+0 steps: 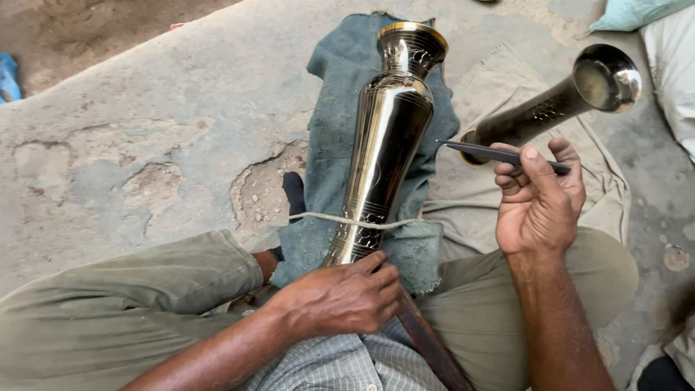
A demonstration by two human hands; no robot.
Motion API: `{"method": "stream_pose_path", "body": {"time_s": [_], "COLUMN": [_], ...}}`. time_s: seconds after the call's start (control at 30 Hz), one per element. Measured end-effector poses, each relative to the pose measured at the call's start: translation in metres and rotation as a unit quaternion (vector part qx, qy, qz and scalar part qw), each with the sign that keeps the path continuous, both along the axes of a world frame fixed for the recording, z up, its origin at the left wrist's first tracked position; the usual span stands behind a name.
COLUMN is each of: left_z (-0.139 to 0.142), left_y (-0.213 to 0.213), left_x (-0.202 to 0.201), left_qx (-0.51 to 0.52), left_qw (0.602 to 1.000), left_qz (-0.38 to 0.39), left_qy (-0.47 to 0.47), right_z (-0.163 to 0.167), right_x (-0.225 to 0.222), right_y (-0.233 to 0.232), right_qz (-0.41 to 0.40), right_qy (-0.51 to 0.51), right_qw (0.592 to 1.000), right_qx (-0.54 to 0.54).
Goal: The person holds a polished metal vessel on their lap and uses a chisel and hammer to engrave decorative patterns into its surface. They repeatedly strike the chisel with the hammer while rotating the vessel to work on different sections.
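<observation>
A tall polished brass vase [387, 137] lies lengthwise on a blue-green cloth [333, 87] over my legs, its mouth pointing away from me. A thin cord [326, 219] crosses its engraved lower part. My left hand [340, 297] rests closed over the vase's base end, pressing it down. My right hand [539, 199] is raised to the right of the vase, gripping a thin dark engraving tool [478, 152] whose tip points left toward the vase and stays apart from it.
A second brass vase [557, 101] lies on a beige cloth [499, 188] at the right, mouth up-right. A dark wooden bar [434, 347] runs under my left hand. Cracked concrete floor [145, 145] spreads to the left. Pale sacks [670, 58] sit at the far right.
</observation>
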State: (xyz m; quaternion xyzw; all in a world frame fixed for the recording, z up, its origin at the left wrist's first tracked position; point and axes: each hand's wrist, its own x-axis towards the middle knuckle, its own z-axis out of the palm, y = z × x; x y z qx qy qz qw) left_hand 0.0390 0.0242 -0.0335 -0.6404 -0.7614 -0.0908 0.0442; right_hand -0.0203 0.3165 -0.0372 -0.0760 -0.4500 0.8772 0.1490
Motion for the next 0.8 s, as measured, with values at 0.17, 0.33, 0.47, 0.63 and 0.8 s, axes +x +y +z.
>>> {"method": "stream_pose_path", "body": {"time_s": [0.17,0.33,0.47,0.63,0.8], "left_z": [0.0,0.017,0.022,0.014,0.011], "left_y": [-0.008,-0.007,-0.006,-0.001,0.01], "left_x": [-0.003,-0.018,-0.07,-0.116,-0.122], "left_qx": [0.025,0.238,0.372,0.401,0.385], "left_qw": [0.999,0.949,0.88,0.85,0.833], "left_qz": [0.007,0.065,0.261,0.312,0.346], "left_qy": [-0.017,-0.196,-0.138,-0.136,-0.193], "right_z": [0.008,0.041,0.079,0.11,0.132], "right_x": [0.001,-0.007,-0.035,-0.076,-0.093], "right_y": [-0.006,-0.022,-0.04,-0.073,-0.098], "right_qz": [0.021,0.022,0.084,0.082,0.151], "right_qy": [0.019,0.11,0.237,0.337,0.385], "right_qw": [0.999,0.948,0.816,0.644,0.508], "right_qx": [0.03,0.296,0.521,0.682,0.755]}}
